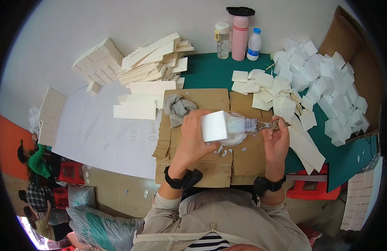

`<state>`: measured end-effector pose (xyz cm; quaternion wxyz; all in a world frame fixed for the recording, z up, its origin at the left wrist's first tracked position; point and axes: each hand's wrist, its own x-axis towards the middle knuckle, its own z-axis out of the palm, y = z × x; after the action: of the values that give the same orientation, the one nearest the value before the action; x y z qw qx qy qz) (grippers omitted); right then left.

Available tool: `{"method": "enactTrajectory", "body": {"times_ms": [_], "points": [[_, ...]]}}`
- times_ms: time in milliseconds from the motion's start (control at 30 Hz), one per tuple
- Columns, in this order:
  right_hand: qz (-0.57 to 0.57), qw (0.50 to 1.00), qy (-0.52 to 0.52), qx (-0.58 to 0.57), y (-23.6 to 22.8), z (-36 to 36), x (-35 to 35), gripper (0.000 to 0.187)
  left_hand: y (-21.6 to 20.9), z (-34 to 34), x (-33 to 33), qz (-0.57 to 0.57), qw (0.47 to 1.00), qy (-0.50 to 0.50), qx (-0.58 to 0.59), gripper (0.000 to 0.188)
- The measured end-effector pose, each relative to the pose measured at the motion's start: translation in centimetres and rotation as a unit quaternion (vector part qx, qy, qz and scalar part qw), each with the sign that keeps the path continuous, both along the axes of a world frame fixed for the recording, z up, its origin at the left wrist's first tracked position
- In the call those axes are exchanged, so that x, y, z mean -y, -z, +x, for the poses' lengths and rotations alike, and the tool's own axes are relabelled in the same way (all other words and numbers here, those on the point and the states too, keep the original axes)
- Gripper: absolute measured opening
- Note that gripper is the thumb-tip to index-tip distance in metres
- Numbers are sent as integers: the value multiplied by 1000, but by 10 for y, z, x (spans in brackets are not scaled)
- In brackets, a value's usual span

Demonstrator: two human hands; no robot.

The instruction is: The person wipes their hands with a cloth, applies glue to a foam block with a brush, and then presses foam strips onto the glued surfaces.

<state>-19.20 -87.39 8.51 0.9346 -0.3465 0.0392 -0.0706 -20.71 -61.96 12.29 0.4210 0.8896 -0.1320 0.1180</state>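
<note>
Two grips: the left hand [190,137] clamps a white block [214,126], apparently steadying it beside the brush [251,125] pinched in the right hand [276,141].

Surface [204,71] is showing green at the back and right; a big white printed sheet [114,129] is covering the left part. Flattened brown cardboard [208,171] is lying mid-front, carrying a crumpled grey cloth [176,109] on its left side, a shallow round white dish [238,141], partly hidden, and white blobs [225,152] near it. Off-white rectangular blocks [99,60] are standing stacked back left, long cream flat strips [149,62] piling beside them. Along the back: clear bottle with white lid [222,44], tall pink bottle [239,42], small white bottle with blue cap [254,45], all standing upright. Right: thin cream square pieces [264,80] are overlapping, long pale strips [306,146] are lying nearer the front, white blocks [321,85] are heaping against a brown cardboard panel [344,31].
</note>
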Motion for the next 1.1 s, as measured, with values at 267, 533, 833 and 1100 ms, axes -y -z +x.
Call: {"method": "enactTrajectory", "body": {"times_ms": [267,533,833,1100], "points": [[-75,997,16,18,-20,-6,-6,28,-1,0,3,-37,999,7,-14,78],[-147,988,2,42,-22,-11,5,28,-2,1,-1,-81,992,52,-77,81],[-197,969,-78,128,-22,-18,25,24,-5,1,2,-76,996,37,-31,78],[-107,975,-137,139,-40,-23,25,27,4,1,2,-96,995,24,-19,80]]}}
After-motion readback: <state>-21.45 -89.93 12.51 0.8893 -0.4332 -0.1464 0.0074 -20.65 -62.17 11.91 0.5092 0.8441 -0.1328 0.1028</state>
